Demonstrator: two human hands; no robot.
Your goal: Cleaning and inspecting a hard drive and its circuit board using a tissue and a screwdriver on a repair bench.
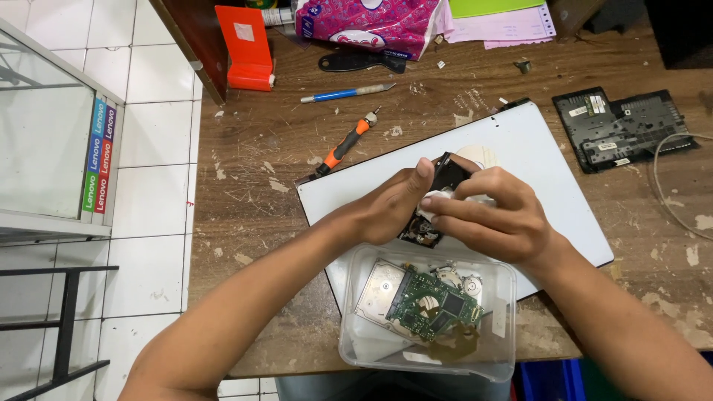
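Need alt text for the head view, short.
Two bare hands, left hand and right hand, hold a small black drive part over a white laptop lid; a clear plastic tub of circuit boards sits nearer.

1. both forearms are stretched from the near edge toward the middle.
2. the left hand point(390, 208) is curled, its thumb raised.
3. the right hand point(494, 219) is closed just beside it, fingers bent leftward, touching it.

My scarred wooden bench point(252, 200) fills frame center; white tile floor point(148, 245), glass cabinet point(44, 126) at left, w/ even light.
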